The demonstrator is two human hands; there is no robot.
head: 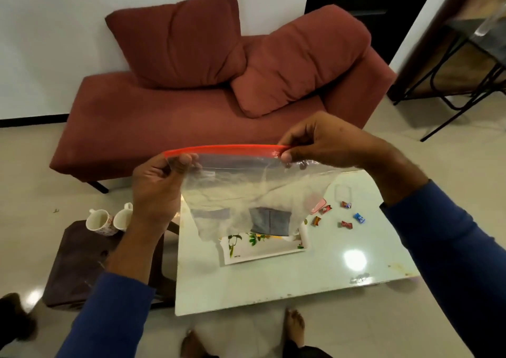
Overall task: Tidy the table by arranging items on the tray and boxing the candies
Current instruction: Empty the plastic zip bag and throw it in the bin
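I hold a clear plastic zip bag [246, 190] with a red-orange seal strip up in front of me. My left hand [158, 188] pinches its left top corner and my right hand [323, 141] pinches the right end of the strip. Through the bag a grey-blue cloth shows low inside it. Below the bag, a white floral tray [262, 251] lies on the white table [273, 283], partly hidden. Several wrapped candies [346, 224] lie scattered on the table to the tray's right, near a small clear box [342, 192] and a pink lid [319, 205].
Two floral mugs [100, 222] stand on a dark brown stool [79, 262] left of the table. A red sofa [191, 111] with two cushions sits behind. A metal-legged table [465, 64] is at the far right. My bare feet [294, 327] are at the table's near edge.
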